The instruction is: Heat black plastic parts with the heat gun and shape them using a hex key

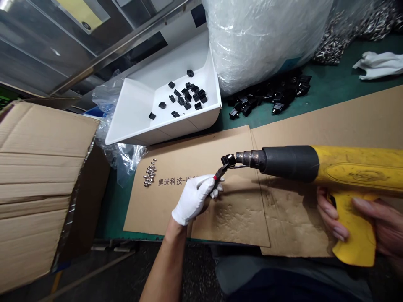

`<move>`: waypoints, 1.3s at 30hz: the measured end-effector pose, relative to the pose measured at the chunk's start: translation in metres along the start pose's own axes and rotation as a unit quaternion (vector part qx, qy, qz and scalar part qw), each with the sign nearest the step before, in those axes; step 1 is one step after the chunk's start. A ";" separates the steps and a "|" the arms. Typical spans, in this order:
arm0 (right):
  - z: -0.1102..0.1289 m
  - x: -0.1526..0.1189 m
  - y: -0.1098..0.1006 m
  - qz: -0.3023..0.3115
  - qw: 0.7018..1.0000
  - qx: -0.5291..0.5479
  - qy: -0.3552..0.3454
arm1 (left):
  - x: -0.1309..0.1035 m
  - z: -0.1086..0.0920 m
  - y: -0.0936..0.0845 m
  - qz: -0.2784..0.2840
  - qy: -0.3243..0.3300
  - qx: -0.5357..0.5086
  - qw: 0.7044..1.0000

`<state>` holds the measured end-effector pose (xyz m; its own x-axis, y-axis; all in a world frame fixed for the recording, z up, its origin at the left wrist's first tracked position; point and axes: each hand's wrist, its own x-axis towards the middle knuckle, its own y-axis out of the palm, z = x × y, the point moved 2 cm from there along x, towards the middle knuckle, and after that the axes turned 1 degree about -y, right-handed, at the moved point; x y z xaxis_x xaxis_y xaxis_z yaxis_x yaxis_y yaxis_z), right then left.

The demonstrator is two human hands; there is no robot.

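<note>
My left hand [197,195], in a white glove, is closed around pliers [220,173] with dark jaws and a bit of red at the handle. At the tip of the jaws is a small black plastic part [228,160], right before the metal nozzle [250,158] of a yellow heat gun [349,167]. My bare right hand [333,212] is wrapped around the heat gun's grip, which hides part of the palm. Left of the gloved hand, several small metal pins [150,174] lie on a cardboard sheet [233,218].
Behind the cardboard stands a white bin [163,133] with several black parts [185,96]. More black parts [277,94] lie beside a large plastic-wrapped bundle [267,37]. A cardboard box [34,176] stands at left. Metal pieces [333,46] and a white glove [378,65] are at far right.
</note>
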<state>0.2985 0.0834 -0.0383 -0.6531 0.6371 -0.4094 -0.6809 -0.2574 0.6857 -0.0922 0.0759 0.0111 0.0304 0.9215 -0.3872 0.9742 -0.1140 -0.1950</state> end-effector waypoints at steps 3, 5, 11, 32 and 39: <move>-0.001 -0.001 -0.003 -0.006 1.000 0.011 0.001 | 0.000 -0.001 0.001 -0.002 -0.002 0.002 1.000; -0.003 -0.001 -0.003 -0.003 1.000 0.006 -0.006 | 0.000 -0.002 0.002 -0.002 -0.002 0.002 1.000; -0.009 -0.003 -0.010 -0.037 0.999 0.014 -0.021 | -0.002 -0.007 0.004 -0.005 0.002 0.005 1.000; -0.001 -0.001 0.008 -0.057 0.998 0.012 -0.020 | -0.002 -0.008 0.004 0.004 0.014 0.005 1.000; -0.002 -0.001 0.000 -0.031 0.999 0.006 -0.023 | -0.002 -0.008 0.004 0.004 0.011 0.005 1.000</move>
<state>0.2985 0.0813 -0.0393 -0.5932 0.6851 -0.4228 -0.7156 -0.2081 0.6668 -0.0869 0.0768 0.0182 0.0437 0.9287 -0.3683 0.9717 -0.1252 -0.2005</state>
